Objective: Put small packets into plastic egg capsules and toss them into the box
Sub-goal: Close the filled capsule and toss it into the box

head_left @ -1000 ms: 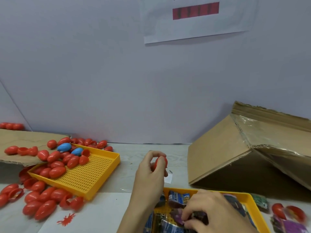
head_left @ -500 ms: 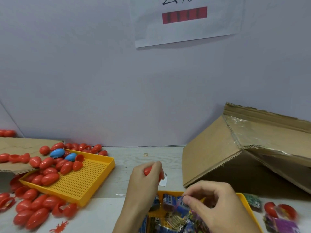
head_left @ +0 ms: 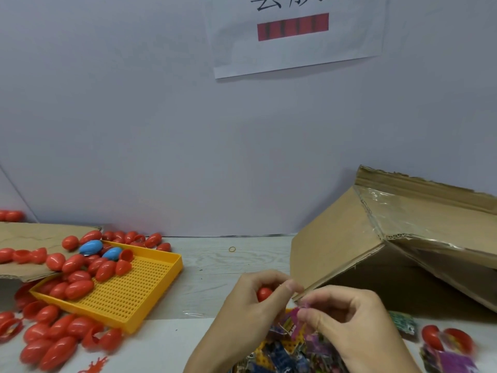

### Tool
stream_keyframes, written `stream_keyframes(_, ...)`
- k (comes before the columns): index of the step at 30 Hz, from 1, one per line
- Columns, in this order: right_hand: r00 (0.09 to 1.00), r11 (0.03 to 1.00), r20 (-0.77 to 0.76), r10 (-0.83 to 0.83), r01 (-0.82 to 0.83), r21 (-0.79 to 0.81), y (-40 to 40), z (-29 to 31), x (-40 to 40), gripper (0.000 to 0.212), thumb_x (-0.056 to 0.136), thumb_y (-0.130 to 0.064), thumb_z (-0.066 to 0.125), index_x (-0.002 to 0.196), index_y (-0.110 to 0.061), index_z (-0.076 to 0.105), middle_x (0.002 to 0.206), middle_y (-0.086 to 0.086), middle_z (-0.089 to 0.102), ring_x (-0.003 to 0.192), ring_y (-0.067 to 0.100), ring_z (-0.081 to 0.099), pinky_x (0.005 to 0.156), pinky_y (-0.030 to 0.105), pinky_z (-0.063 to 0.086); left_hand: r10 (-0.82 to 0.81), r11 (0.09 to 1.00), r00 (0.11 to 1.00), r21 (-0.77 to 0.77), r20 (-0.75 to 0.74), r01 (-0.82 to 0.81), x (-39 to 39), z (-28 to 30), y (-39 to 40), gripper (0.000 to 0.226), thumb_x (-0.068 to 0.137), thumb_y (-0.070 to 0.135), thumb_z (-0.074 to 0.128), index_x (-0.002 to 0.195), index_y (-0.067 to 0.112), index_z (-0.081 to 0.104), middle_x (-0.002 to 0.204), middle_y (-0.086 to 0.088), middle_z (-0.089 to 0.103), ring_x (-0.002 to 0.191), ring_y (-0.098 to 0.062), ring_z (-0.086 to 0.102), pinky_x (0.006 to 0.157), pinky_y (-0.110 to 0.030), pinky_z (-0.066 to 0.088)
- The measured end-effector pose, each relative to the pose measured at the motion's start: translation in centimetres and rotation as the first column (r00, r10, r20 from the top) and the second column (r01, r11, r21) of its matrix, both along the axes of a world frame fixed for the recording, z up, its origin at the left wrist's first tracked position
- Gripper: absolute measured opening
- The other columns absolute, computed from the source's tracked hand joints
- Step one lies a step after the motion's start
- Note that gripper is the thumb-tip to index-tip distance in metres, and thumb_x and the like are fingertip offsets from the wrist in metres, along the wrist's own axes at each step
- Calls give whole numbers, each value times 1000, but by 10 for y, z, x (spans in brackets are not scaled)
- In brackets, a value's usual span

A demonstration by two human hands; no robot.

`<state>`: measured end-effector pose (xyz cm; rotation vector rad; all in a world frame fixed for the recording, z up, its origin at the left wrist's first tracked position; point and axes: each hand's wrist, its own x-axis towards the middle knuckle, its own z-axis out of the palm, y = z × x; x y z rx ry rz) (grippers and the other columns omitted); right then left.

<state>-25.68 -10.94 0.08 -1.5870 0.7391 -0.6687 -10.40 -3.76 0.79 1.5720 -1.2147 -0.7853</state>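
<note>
**Packet meets capsule**

Bringing the two hands together near the table's front edge, the person is at the filling step. The left hand (head_left: 250,300) curls its fingers round a red egg capsule (head_left: 264,293), thumb on top; whether that capsule is already open I cannot tell, as the fingers hide most of it. The right hand (head_left: 347,316) pinches a small purple packet (head_left: 294,319) just beside it, above the heap of packets (head_left: 285,354) below.

Next, I judge, the packet must go inside, the capsule be closed, and then be tossed into the cardboard box (head_left: 349,249), lying tilted to the right.

Counts: one capsule in hand, one packet pinched, two blue eggs (head_left: 91,246) in the yellow tray (head_left: 150,289), dozens of red ones around it.
</note>
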Motion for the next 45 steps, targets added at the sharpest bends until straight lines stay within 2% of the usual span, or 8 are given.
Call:
stream_keyframes(3, 998, 1000, 58, -6, 5, 13, 0, 1, 1, 16, 60, -24, 83, 75, -24, 77, 70, 9, 74, 66, 20, 72, 61, 20, 55, -64, 998, 998, 26, 13, 63, 0, 2, 1, 20, 80, 45, 76, 84, 25, 76, 65, -1, 61, 61, -8, 56, 60, -22, 47)
stream_keyframes(8, 998, 999, 41, -49, 48, 15, -3, -4, 1, 19, 65, -7, 84, 75, -21, 76, 71, 8, 74, 65, 20, 72, 60, 22, 55, -75, 996, 997, 35, -15, 76, 2, 2, 2, 16, 71, 34, 86, 78, 23, 76, 62, 6, 61, 60, -8, 56, 64, -27, 50)
stream_keyframes(17, 996, 997, 83, -29, 22, 79, -3, -4, 2, 24, 56, -15, 81, 79, -12, 76, 73, 12, 74, 67, 24, 73, 56, 19, 54, -95, 995, 993, 21, -65, 96, 7, 6, 5, 11, 75, 25, 85, 72, 19, 76, 67, 4, 69, 64, -7, 65, 68, -29, 58)
stream_keyframes(22, 995, 997, 102, 12, -19, 68, -2, -2, 3, 18, 60, -15, 77, 78, -13, 78, 75, 14, 74, 70, 25, 73, 58, 19, 54, -76, 997, 997, 22, -4, 76, 9, 7, 7, 17, 76, 38, 81, 68, 23, 76, 66, 7, 69, 63, -1, 61, 62, -17, 50)
stream_keyframes(28, 999, 1000, 38, 5, -5, -13, -2, -6, 3, 19, 75, 6, 72, 85, -10, 76, 74, 16, 73, 69, 26, 72, 58, 18, 54, -39, 998, 997, 53, 60, 35, 16, 3, 8, 21, 79, 45, 78, 71, 25, 75, 67, 6, 65, 62, -1, 54, 60, -18, 44)
stream_keyframes(36, 1000, 999, -4, 8, -8, -54, 6, -6, 4, 26, 78, 9, 69, 87, -14, 78, 79, 9, 75, 75, 18, 73, 65, 17, 55, -31, 995, 992, 101, 125, 18, 20, -1, 8, 44, 67, 57, 81, 58, 17, 66, 57, 4, 54, 54, -7, 43, 53, -21, 36)
stream_keyframes(40, 992, 989, -28, 123, -125, -77, 9, -2, 0, 48, 88, 7, 58, 93, -37, 76, 95, -2, 76, 92, 8, 71, 72, 19, 55, -90, 986, 983, 156, 160, 64, 19, -1, 9, 48, 67, 57, 81, 59, 13, 64, 49, 10, 51, 47, -1, 42, 47, -11, 32)
stream_keyframes(45, 975, 975, 40, 220, -221, 16, 5, 1, -2, 40, 76, -5, 67, 103, -35, 74, 100, 7, 75, 97, 20, 71, 86, 31, 54, -51, 993, 987, 115, 150, 34, 16, 1, 8, 49, 70, 56, 80, 55, 13, 62, 50, 7, 57, 48, -2, 47, 50, -13, 36)
